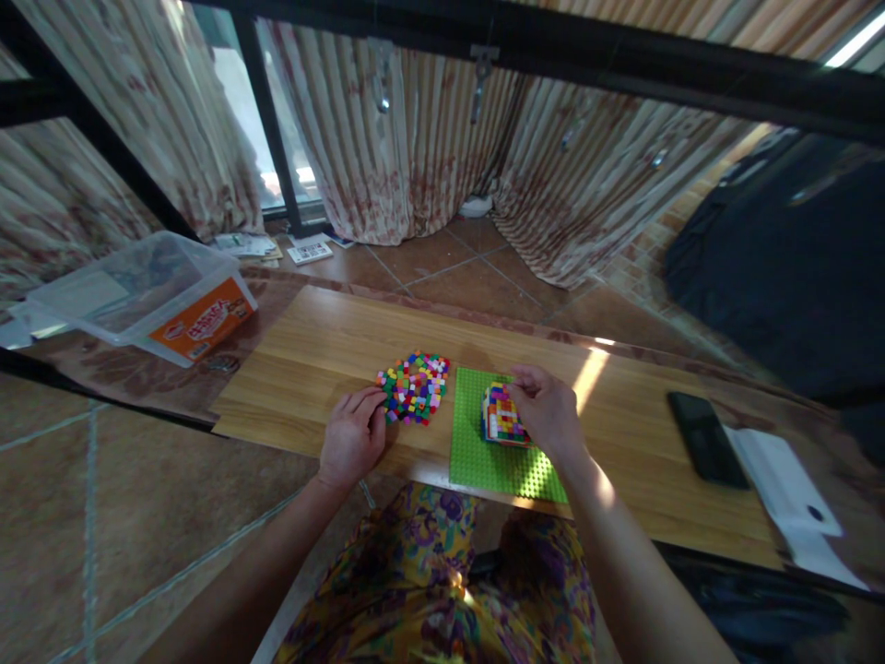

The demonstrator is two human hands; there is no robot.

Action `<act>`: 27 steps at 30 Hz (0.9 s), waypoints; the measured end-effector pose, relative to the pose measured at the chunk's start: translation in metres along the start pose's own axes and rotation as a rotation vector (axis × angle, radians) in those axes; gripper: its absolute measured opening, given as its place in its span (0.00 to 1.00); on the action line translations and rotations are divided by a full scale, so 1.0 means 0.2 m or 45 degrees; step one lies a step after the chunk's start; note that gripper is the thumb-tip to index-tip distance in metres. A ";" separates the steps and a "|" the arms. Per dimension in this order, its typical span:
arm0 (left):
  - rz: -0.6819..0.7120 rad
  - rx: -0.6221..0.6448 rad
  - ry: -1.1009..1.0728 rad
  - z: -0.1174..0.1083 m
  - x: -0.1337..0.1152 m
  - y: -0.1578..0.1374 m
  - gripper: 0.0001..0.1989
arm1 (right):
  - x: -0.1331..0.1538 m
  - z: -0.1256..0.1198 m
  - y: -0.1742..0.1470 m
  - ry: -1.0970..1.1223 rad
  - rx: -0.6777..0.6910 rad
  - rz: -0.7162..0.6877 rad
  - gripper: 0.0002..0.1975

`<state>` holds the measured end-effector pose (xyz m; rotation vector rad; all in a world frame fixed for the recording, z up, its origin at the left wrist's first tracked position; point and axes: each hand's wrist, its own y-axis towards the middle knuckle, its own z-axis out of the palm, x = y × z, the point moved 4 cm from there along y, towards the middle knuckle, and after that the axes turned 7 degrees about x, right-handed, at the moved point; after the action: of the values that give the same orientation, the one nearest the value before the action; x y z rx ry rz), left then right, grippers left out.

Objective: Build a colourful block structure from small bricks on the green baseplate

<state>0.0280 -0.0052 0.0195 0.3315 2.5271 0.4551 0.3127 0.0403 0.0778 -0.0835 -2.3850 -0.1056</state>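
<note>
Across the middle of the view lay a wooden board (311, 350). Just beyond its left end stood a clear plastic tub (131, 323) with an orange label (204, 318); a pale flat shape (89, 304) showed through it, though I could not tell whether it sat inside or behind. On the board rested a green studded baseplate (470, 461), just right of centre. The 2 hands worked apart: the left hand (354, 438) curled at the near left edge of a pile of loose coloured bricks (415, 387), and the right hand (549, 410), thumb and forefinger drawn close, touched the right side of a multicoloured brick block (499, 415) on the baseplate. Whether either hand pinched a brick, I could not tell.
</note>
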 end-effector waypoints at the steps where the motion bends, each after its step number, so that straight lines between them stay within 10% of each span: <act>1: 0.001 -0.001 0.001 0.00 0.00 0.00 0.11 | 0.00 0.00 0.00 -0.012 0.005 -0.006 0.14; 27: -0.031 0.018 -0.028 0.01 0.01 0.00 0.12 | 0.13 0.09 -0.21 0.069 -0.153 -0.273 0.11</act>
<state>0.0269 -0.0047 0.0175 0.3087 2.5115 0.4220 0.2771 0.0021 0.0801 0.1171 -2.3259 -0.3483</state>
